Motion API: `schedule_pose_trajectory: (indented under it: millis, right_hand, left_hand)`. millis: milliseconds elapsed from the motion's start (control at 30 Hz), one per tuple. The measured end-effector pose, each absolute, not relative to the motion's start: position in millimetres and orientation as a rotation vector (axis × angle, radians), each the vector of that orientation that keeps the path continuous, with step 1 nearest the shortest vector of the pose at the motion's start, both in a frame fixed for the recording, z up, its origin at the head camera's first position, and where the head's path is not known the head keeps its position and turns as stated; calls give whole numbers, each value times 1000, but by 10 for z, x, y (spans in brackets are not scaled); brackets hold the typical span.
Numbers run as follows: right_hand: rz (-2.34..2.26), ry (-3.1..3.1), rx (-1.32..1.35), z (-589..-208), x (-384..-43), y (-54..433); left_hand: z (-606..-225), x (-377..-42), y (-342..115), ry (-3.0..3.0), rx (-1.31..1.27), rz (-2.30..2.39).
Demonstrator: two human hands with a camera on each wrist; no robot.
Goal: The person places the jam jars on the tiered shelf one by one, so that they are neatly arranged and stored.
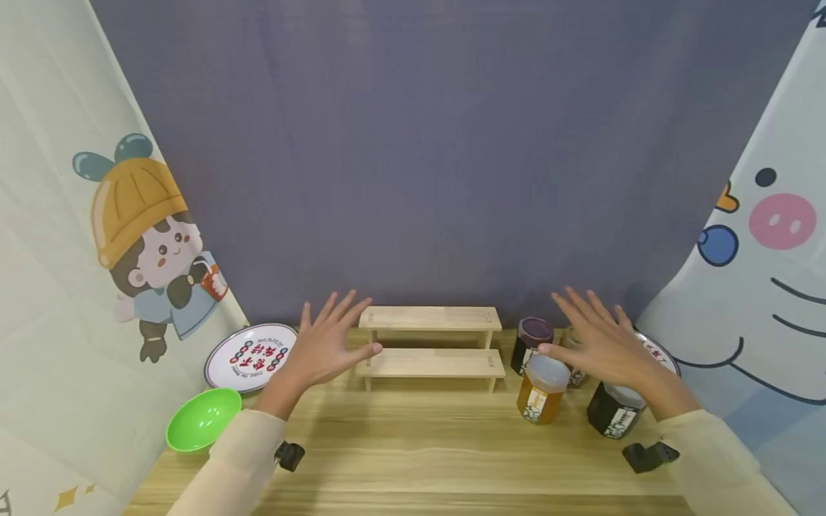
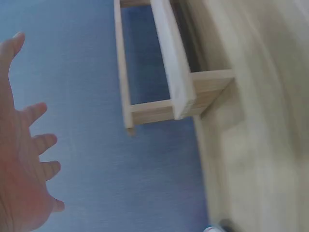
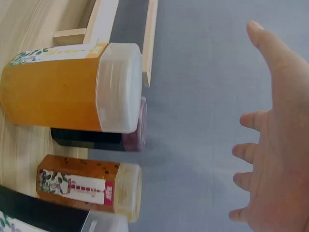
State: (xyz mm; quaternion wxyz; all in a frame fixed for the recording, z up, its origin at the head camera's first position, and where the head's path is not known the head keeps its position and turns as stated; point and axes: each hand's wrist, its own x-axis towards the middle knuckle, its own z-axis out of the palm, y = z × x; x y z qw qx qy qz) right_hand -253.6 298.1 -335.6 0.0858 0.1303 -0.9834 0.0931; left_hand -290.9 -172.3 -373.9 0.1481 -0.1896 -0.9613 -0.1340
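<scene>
Both hands hover with fingers spread, holding nothing. My left hand (image 1: 329, 347) is above the left end of a small two-step wooden stand (image 1: 431, 362), near a white plate with red lettering (image 1: 222, 365). On the other side, my right hand (image 1: 603, 351) hangs over a group of jars. An amber jar with a whitish lid (image 1: 542, 401) stands at the front, and a dark jar with a purple lid (image 1: 535, 331) behind it. A black jar (image 1: 609, 414) is below the right wrist. One more amber jar with dark specks (image 3: 77, 181) is partly hidden by the hand in the head view.
A bright green bowl (image 1: 203, 421) stands at the left edge of the wooden table (image 1: 413, 459). Another plate (image 1: 657, 352) shows partly behind the right hand. A grey cloth (image 1: 419, 158) hangs behind the stand, with printed cartoon cloths on both sides.
</scene>
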Motion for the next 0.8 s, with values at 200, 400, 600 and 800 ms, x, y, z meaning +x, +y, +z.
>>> schedule_pose_trajectory:
  millis: [200,400,600,800]
  right_hand:
    - [350,-2899,388,-3477,-2455,3252]
    - [476,-2848,342,-3708,-2392,3521]
    - [775,-2797,302,-3955,-2265,3773]
    - [863,-2848,179,-4186,-2163,3942]
  left_hand:
    - [-4035,-2889,-1794,-2679,-458,-649]
    - [-4395,-2875,-1858,-2655,-357,-1047]
    - [-4638,-2941,-1824,-2592,-322,-1323]
    - [-4770,-3011,-1778,-2501,-196,-1569]
